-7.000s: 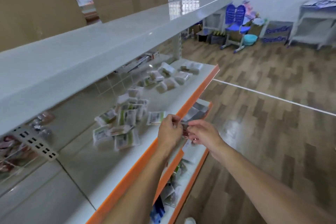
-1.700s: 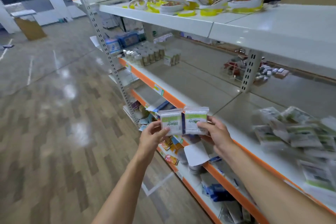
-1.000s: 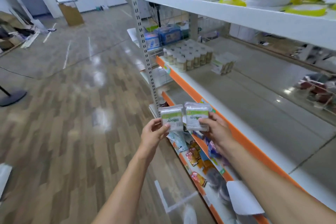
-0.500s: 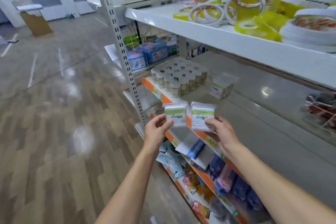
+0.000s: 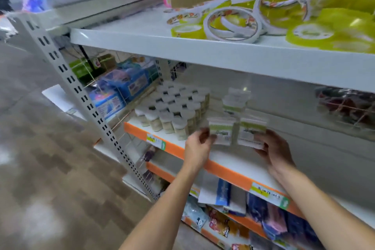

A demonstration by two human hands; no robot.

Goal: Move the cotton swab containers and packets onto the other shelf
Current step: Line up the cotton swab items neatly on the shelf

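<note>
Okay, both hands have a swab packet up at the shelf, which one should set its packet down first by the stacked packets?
Probably the right hand: its packet sits nearer the stacked packets. The left hand is closer to the swab containers.

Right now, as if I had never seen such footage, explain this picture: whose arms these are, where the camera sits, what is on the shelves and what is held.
No machine here: a person's bare arms, filmed by a camera worn on the head, looking down.

The left hand pinches one cotton swab packet; the right hand pinches another, over the orange-edged shelf.

On it stand white-capped swab containers and a packet stack. Tape rolls lie on the shelf above.
</note>
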